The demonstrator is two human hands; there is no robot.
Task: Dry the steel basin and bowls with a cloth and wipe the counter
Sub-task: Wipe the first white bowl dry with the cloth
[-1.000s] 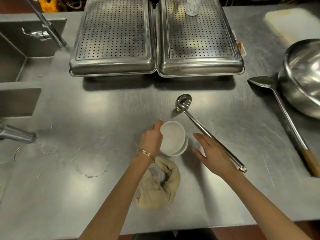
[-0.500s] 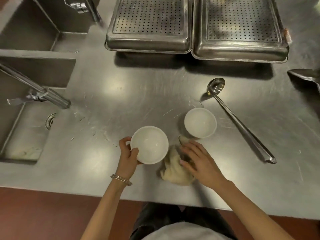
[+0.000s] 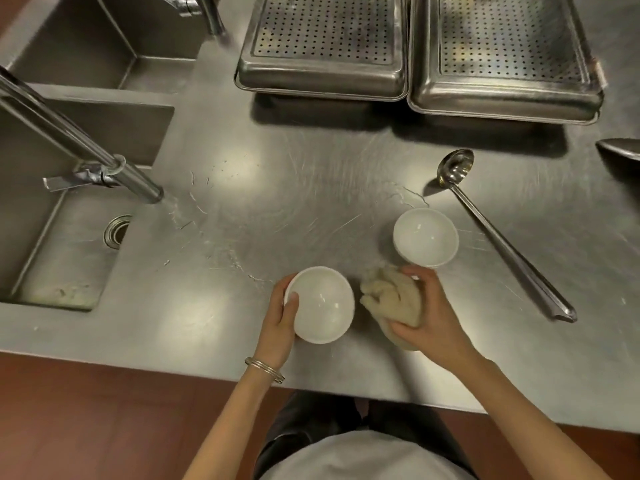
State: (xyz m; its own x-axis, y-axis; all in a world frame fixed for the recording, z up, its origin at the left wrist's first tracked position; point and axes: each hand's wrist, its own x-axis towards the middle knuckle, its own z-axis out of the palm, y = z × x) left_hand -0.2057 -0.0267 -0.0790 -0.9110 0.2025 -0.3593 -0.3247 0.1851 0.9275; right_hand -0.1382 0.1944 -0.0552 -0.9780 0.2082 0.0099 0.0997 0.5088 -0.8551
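Note:
My left hand [image 3: 278, 327] grips a white bowl [image 3: 322, 304] by its left rim, thumb inside, just above the steel counter [image 3: 277, 174] near its front edge. Right beside it, my right hand [image 3: 427, 313] grips a bunched beige cloth [image 3: 391, 299], thumb and fingers curled around it. A second white bowl [image 3: 425, 237] stands upright on the counter just behind my right hand.
A long steel ladle [image 3: 498, 233] lies diagonally to the right of the bowls. Two perforated steel trays [image 3: 325, 46] [image 3: 505, 60] stand at the back. A sink [image 3: 65, 237] with a tap [image 3: 86, 147] is at the left. Water streaks mark the counter.
My left hand lifted one bowl off the other and brought it to the left front. My right hand moved onto the cloth and took hold of it, raising it.

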